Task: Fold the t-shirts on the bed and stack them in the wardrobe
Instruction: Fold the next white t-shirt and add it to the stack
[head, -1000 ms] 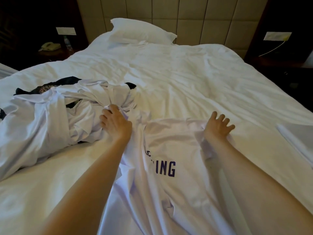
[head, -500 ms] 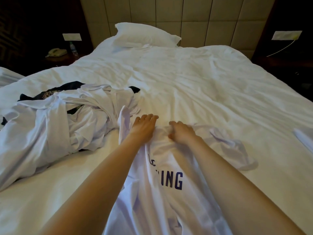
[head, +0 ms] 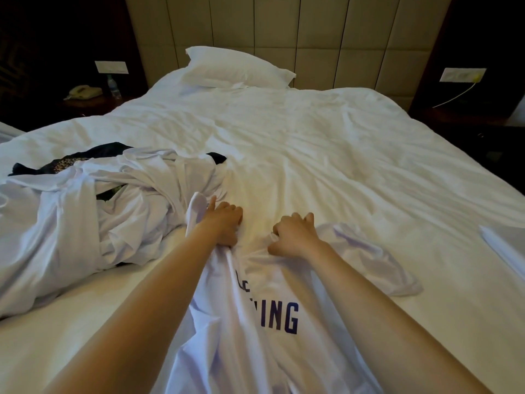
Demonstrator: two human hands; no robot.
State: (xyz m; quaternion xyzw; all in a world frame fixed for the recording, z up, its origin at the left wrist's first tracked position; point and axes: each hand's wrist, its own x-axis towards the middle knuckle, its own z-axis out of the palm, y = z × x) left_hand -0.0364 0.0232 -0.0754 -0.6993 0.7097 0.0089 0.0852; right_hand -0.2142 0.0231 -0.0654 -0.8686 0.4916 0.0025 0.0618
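Note:
A white t-shirt (head: 264,345) with dark blue letters lies rumpled on the bed (head: 326,155) in front of me, its collar end away from me. My left hand (head: 224,223) grips the cloth at the shirt's top left. My right hand (head: 295,237) pinches the cloth at the top right, near the collar. One sleeve (head: 377,263) spreads out to the right. A heap of white and dark garments (head: 93,211) lies at the left, touching the shirt's other sleeve.
A pillow (head: 235,66) rests against the padded headboard. A nightstand at the far left holds a telephone (head: 83,92) and a bottle (head: 113,86). Another white cloth (head: 505,251) lies at the right edge. Dark floor borders the bed's right side.
My hands came together at the shirt's collar end from wider apart, then spread slightly. Both now clutch the cloth; earlier the right hand lay flat with fingers apart.

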